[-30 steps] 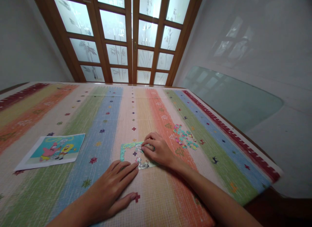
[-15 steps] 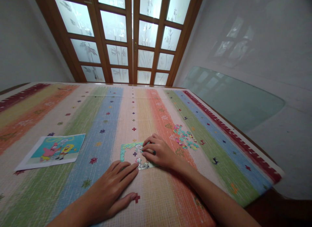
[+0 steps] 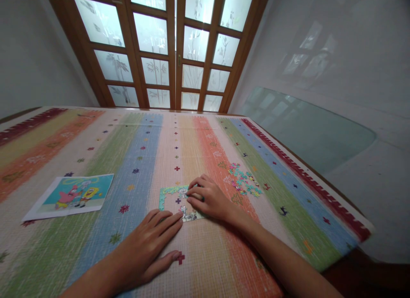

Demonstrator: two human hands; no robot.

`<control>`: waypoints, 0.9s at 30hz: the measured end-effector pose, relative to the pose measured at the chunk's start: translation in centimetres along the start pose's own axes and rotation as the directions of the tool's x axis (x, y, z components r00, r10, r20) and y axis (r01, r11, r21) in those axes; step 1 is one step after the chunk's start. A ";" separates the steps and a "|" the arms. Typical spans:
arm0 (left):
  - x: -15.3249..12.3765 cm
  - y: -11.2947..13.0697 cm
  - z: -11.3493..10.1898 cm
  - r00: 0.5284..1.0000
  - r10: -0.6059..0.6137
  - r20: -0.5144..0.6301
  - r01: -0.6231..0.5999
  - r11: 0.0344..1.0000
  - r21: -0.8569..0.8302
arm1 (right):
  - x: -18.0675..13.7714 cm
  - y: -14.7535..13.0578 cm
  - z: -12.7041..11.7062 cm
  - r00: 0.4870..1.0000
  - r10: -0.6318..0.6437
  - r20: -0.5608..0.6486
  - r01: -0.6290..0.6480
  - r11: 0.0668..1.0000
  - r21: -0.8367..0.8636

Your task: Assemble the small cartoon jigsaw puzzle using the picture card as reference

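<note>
In front of me lies a partly joined jigsaw puzzle [image 3: 162, 200], a frame of teal and pale pieces with the tablecloth showing through its middle. My left hand [image 3: 156, 234] rests flat at the lower left of it, fingers stretched out, fingertips touching the bottom edge. Over the right side arches my right hand [image 3: 208, 197], its fingers bent and its thumb and fingertips around a pale puzzle piece [image 3: 183, 193] by the upper right of the frame. The hand hides part of the puzzle's right side.
Loose puzzle pieces [image 3: 245, 181] lie in a pile to the right, beyond my right forearm. A printed cartoon picture [image 3: 77, 195] lies on the left. A striped tablecloth [image 3: 134, 153] covers the table. Wooden glazed doors [image 3: 174, 76] stand behind, and a wall is on the right.
My right fingers have shifted very slightly at the puzzle's upper right. My left hand stays in place. The whole view has moved a little.
</note>
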State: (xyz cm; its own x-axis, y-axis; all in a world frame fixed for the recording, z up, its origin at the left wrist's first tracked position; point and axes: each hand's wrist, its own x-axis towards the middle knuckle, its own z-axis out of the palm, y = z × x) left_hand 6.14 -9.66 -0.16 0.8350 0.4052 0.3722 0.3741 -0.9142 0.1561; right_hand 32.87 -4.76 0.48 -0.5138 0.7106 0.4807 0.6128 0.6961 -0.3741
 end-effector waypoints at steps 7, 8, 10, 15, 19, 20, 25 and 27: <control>0.4 0.1 -0.3 1.000 0.006 -0.014 -0.007 1.000 -0.009 | 0.0 -0.2 0.1 0.999 -0.045 0.025 0.046 0.999 -0.013; 0.4 0.1 -0.4 1.000 0.004 -0.014 -0.004 1.000 -0.015 | 0.0 -0.2 0.1 0.998 -0.053 0.031 0.054 0.998 -0.018; 0.5 0.2 -0.6 1.000 0.002 -0.019 -0.002 1.000 -0.025 | 0.0 -0.2 0.1 0.997 -0.062 0.039 0.064 0.997 -0.032; 0.4 0.1 -0.5 1.000 0.010 -0.023 -0.010 1.000 -0.022 | 0.1 -0.4 0.1 0.996 -0.079 0.052 0.083 0.994 -0.077; -0.1 -0.1 0.3 1.000 -0.001 -0.015 0.001 1.000 -0.020 | 0.1 -0.6 0.0 0.994 -0.092 0.061 0.097 0.991 -0.088; -0.2 -0.2 0.5 1.000 -0.006 -0.016 0.006 1.000 -0.027 | 0.1 -0.6 0.0 0.993 -0.096 0.071 0.102 0.991 -0.089; -0.4 -0.2 0.6 1.000 -0.020 -0.009 0.020 0.999 -0.036 | 0.0 -0.6 0.0 0.986 -0.132 0.106 0.144 0.983 -0.111; -0.2 -0.1 0.3 1.000 -0.011 -0.006 0.010 1.000 -0.023 | 0.0 -0.6 0.0 0.984 -0.139 0.109 0.152 0.980 -0.128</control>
State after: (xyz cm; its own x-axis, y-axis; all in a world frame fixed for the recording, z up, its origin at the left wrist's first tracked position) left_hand 6.05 -9.67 -0.48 0.8287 0.4148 0.3757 0.3733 -0.9099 0.1812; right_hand 32.49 -5.15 0.72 -0.6563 0.6142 0.4382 0.5993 0.7772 -0.1920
